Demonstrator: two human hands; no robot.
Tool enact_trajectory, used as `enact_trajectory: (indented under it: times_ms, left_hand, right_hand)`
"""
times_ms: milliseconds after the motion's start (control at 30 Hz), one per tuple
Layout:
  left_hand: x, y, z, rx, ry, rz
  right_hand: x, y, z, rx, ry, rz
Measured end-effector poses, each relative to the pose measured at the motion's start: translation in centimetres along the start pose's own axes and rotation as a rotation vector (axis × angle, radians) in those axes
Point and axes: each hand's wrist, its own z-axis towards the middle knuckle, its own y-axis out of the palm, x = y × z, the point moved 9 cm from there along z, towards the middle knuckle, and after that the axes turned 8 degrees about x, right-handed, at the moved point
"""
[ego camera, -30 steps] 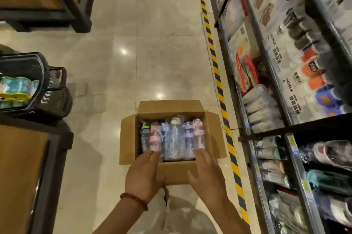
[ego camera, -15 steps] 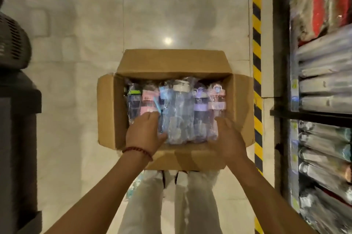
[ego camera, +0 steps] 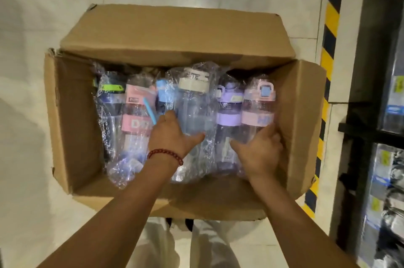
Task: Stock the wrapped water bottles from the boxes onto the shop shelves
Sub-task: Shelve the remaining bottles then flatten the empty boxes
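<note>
Pale tiled floor (ego camera: pixel 54 16) carries an open cardboard box (ego camera: pixel 170 34) at centre, its four flaps spread outward. A yellow-and-black hazard stripe (ego camera: pixel 332 16) runs along the floor on the right, beside dark shop shelves (ego camera: pixel 371 132) holding wrapped goods. Inside the box, a row of wrapped water bottles lies with caps toward the far side: green-capped bottle (ego camera: pixel 110 104) at the left, then a pink-banded bottle (ego camera: pixel 135 119), a large clear bottle (ego camera: pixel 194 110), a purple bottle (ego camera: pixel 228 112) and a pink-lidded bottle (ego camera: pixel 258 112) at the right. Left hand (ego camera: pixel 172 136), with a red bead bracelet (ego camera: pixel 165 154) at the wrist, grips the large clear bottle, thumb extended across its wrap. Right hand (ego camera: pixel 260 149) curls its fingers round the pink-lidded bottle, next to the box's right wall.
</note>
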Motion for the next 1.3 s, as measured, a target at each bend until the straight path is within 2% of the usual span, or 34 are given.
enact_trajectory:
  times_ms: [133, 267, 433, 533, 633, 833, 1067, 1300]
  left_hand:
    - [-0.1, 0.9, 0.1, 0.024, -0.059, -0.052]
    - [0.1, 2.1, -0.2, -0.053, -0.154, -0.087]
    - [0.4, 2.2, -0.7, -0.046, -0.193, -0.124]
    - [0.6, 2.6, -1.3, -0.082, -0.201, -0.216]
    - [0.4, 3.1, -1.5, -0.135, -0.227, -0.313]
    - [0.0, 1.0, -1.6, -0.089, -0.175, -0.372]
    - [-0.6, -6.7, -5.8, 0.0, -0.161, -0.463]
    - [4.7, -21.8, -11.9, 0.126, 0.007, -0.484]
  right_hand:
    - [0.4, 0.6, 0.4, 0.001, 0.08, 0.052]
    - [0.9, 1.3, 0.2, 0.023, 0.139, 0.063]
    - [1.3, 1.1, 0.0, 0.094, 0.103, 0.067]
    - [1.1, 1.6, -0.5, 0.103, 0.059, 0.17]
    - [1.5, 2.3, -0.2, 0.089, 0.1, 0.362]
    - [1.3, 2.0, 0.9, -0.077, 0.142, 0.514]
    - [-0.1, -3.0, -5.8, -0.2, 0.112, 0.724]
    - [-3.6, -15.6, -11.1, -0.201, 0.004, 0.826]
